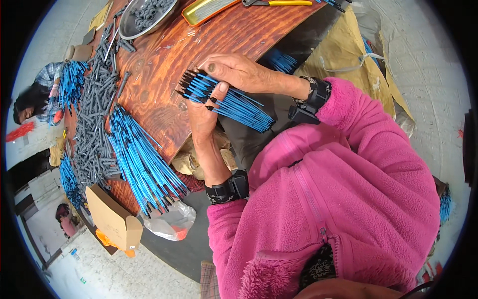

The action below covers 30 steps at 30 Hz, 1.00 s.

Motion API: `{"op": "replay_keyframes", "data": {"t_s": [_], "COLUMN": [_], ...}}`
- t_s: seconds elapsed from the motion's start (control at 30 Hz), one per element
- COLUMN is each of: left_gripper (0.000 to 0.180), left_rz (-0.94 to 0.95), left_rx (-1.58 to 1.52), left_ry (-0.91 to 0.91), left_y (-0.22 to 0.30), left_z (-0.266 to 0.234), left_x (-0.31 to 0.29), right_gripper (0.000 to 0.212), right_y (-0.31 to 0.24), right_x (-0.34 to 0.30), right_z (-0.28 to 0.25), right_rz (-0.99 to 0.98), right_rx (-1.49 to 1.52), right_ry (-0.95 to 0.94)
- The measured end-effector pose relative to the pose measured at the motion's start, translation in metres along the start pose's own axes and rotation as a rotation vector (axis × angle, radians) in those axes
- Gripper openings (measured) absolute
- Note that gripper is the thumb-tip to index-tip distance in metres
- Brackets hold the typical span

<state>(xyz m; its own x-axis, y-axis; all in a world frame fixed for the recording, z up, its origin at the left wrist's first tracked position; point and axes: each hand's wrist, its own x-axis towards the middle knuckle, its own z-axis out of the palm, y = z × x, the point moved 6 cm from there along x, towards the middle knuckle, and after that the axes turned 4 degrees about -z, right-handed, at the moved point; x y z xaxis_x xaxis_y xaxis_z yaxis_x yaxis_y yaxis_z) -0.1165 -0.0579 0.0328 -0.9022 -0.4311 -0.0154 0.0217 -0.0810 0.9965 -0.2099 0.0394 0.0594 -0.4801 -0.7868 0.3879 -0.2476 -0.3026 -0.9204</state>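
Note:
A thick bundle of thin blue rods with black tips (243, 111) lies across both of my hands, slanting from the table's edge down toward my lap. My left hand (203, 119) wraps the bundle from below, its thumb pressed over the rods near the black-tipped end. From the far side, my right hand (238, 72) closes against the same end, its thumb along the top of the rods; its other fingers are partly hidden. A second, looser heap of blue rods (142, 159) is spread on the table to the left of my left hand.
On the wooden table (154, 107) lies a long pile of grey ribbed plastic pieces (92, 119). Behind are a metal bowl (130, 31), an orange-yellow tray (191, 19) and yellow-handled pliers (289, 3). A cardboard box (112, 219) and clear bag (172, 222) sit front left; a yellowish sack (346, 47) stands right. Another person (47, 87) is far left.

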Motion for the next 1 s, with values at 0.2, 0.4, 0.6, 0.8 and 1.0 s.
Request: {"op": "replay_keyframes", "data": {"t_s": [0.2, 0.4, 0.6, 0.8, 1.0], "left_gripper": [0.022, 0.025, 0.03, 0.024, 0.015], "left_rz": [0.055, 0.031, -0.087, -0.106, -0.124], "left_rx": [-0.033, -0.005, -0.084, -0.043, -0.004], "left_ry": [-0.124, 0.003, -0.076, -0.078, -0.125], "left_y": [0.012, 0.012, 0.001, 0.0, -0.004], "left_z": [0.009, 0.007, 0.003, 0.001, 0.008], "left_x": [-0.001, -0.014, -0.011, -0.004, -0.008], "right_gripper": [0.064, 0.071, 0.079, 0.079, 0.07], "right_y": [0.008, 0.007, 0.013, 0.023, 0.009], "right_x": [-0.007, -0.004, -0.001, -0.004, 0.008], "right_z": [0.002, 0.005, 0.009, 0.005, -0.025], "right_rz": [0.222, 0.03, 0.029, 0.357, 0.243], "right_rx": [0.262, 0.103, 0.098, 0.336, 0.305], "right_ry": [-0.166, -0.293, -0.393, -0.517, -0.516]}}
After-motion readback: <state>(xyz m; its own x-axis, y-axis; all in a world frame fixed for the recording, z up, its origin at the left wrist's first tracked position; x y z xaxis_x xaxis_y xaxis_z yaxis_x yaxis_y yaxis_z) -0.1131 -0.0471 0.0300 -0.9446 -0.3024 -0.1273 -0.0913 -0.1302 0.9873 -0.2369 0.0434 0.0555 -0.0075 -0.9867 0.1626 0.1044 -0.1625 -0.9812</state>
